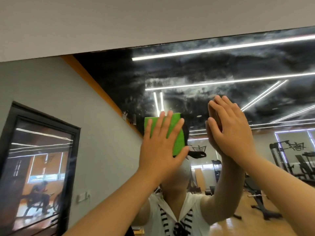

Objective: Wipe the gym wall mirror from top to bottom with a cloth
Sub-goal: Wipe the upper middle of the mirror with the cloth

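Fingers (154,126) of the left hand (160,147): spread apart, laid flat over the cloth (177,133), pressing it to the mirror (221,65).
Cloth: green, folded, pinned between left palm and glass; its top and right edges show past the fingers, thumb at its lower right corner. Position: upper part of the mirror, below the top edge.
Right hand (233,133): bare, open, fingers extended and close together, flat against the glass just right of the cloth, meeting its own reflection. Holds nothing.
Mirror: wall-mounted, top edge slanting under a grey wall (136,19). Hazy white smears across the upper glass, mostly above and right of both hands.
Reflected contents, left to right: dark-framed door (42,167), orange trim, ceiling light strips, person in a white top, weight machines (289,160) on a wooden floor.
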Motion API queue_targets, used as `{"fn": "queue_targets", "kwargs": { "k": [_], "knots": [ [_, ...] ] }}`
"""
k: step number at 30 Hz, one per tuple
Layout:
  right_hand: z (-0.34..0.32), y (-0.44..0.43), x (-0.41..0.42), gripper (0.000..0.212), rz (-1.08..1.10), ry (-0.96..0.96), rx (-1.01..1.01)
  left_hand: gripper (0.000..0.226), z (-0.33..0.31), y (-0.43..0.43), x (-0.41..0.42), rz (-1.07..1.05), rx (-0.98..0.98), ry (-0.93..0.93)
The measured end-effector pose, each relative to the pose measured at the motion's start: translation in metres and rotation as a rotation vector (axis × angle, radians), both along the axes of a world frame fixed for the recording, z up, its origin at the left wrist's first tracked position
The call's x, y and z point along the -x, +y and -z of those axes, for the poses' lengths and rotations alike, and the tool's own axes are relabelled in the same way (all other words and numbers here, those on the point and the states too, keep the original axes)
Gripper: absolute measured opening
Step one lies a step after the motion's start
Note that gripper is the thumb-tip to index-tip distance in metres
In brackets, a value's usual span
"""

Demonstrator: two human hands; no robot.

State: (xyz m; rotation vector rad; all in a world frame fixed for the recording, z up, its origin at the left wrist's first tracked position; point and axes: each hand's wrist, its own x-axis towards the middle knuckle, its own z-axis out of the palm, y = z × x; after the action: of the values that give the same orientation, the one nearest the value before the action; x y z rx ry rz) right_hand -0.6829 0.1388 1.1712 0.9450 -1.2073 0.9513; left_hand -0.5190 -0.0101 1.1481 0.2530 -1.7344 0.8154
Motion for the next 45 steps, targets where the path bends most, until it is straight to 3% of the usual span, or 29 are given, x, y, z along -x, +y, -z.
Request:
{"fn": "queue_targets", "kwargs": {
  "k": [5,10,17,25,30,34,37,41,45],
  "knots": [
    [0.0,0.001,0.001,0.054,-0.006,-0.006,-0.001,0.073,-0.051,-0.014,-0.014,-0.057,0.266,-0.243],
    [0.0,0.002,0.001,0.055,-0.029,-0.001,-0.002,0.077,-0.092,-0.052,-0.065,-0.054,-0.041,0.039],
    [0.001,0.0,-0.002,0.056,-0.015,0.009,0.002,0.089,-0.084,-0.026,-0.042,-0.062,-0.219,0.223],
    [-0.002,-0.001,0.002,0.056,-0.025,0.018,0.009,0.081,-0.06,0.052,0.046,-0.089,-0.039,-0.017],
    [-0.001,-0.001,0.002,0.051,-0.007,0.013,0.015,0.073,-0.037,0.012,0.012,-0.023,0.126,-0.147],
    [-0.001,0.0,0.001,0.054,-0.003,-0.003,-0.006,0.071,-0.065,-0.04,-0.049,-0.072,0.188,-0.214],
    [0.0,-0.002,0.0,0.056,-0.019,-0.006,0.014,0.079,-0.098,-0.073,-0.091,-0.109,-0.004,-0.052],
    [0.0,-0.003,0.001,0.054,-0.011,0.007,0.018,0.075,-0.117,-0.057,-0.065,-0.086,-0.196,0.233],
    [0.001,-0.002,0.001,0.053,-0.021,0.008,0.0,0.072,-0.118,-0.018,-0.027,-0.043,-0.255,0.283]
  ]
}}
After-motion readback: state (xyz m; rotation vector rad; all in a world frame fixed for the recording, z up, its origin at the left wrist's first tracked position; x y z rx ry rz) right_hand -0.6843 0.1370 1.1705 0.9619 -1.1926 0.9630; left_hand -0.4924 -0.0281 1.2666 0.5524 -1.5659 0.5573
